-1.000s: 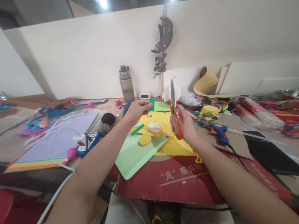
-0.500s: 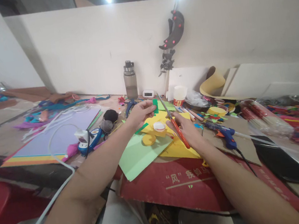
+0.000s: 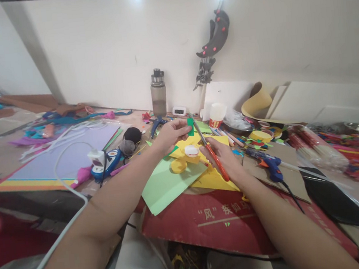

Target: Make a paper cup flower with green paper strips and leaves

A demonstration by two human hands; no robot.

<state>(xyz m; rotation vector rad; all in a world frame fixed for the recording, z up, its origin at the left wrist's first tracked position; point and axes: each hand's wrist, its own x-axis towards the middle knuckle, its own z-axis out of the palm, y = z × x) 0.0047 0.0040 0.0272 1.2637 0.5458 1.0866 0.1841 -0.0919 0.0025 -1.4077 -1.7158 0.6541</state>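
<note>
Between the fingertips of my left hand [image 3: 177, 134] is a small piece of green paper [image 3: 191, 127], held upright. My right hand [image 3: 222, 155] grips a pair of scissors [image 3: 216, 160] by their red-orange handles, with the blades pointing up and away beside the green piece. Whether the blades touch the paper I cannot tell. Below both hands lie a light green sheet [image 3: 163, 192] and yellow paper [image 3: 215, 180]. A yellow figure with a white part [image 3: 191, 151] and a round yellow piece [image 3: 178, 165] rest on these sheets.
A blue glue gun [image 3: 272, 165] with a black cord lies to the right. On the left are a power strip [image 3: 105, 166], a white cable and coloured sheets [image 3: 62, 158]. Farther back stand a water bottle [image 3: 158, 96], a small clock [image 3: 179, 110] and a paper cup [image 3: 216, 115].
My left hand has moved slightly right with the green paper, bringing it closer to the scissor blades. The camera view has shifted a little.
</note>
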